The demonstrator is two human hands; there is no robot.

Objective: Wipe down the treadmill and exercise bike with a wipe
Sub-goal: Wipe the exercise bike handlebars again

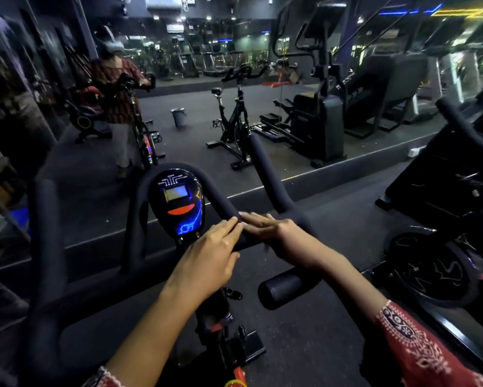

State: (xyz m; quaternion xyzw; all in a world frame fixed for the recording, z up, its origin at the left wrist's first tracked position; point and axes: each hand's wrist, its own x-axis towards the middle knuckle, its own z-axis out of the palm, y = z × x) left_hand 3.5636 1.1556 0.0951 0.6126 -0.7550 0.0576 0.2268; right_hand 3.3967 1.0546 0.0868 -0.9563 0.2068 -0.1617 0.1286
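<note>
Fingers (pixel 229 226) of our left hand (pixel 207 258) lie straight and relaxed across the padded handlebar (pixel 268 174) of the exercise bike (pixel 47 247), gripping nothing. Their tips meet the fingers (pixel 255 219) of our right hand (pixel 285 236), which stretch flat along the same bar from the other side and also clasp nothing. The bar runs directly beneath both sets of fingers and touches them. The bike's console (pixel 179 199), with its small screen and red button, stands just left of our left fingertips. Our red patterned sleeve (pixel 416 350) covers the right forearm. A second bike (pixel 435 263) stands near on our right, and a wall mirror (pixel 262 113) faces us.
</note>
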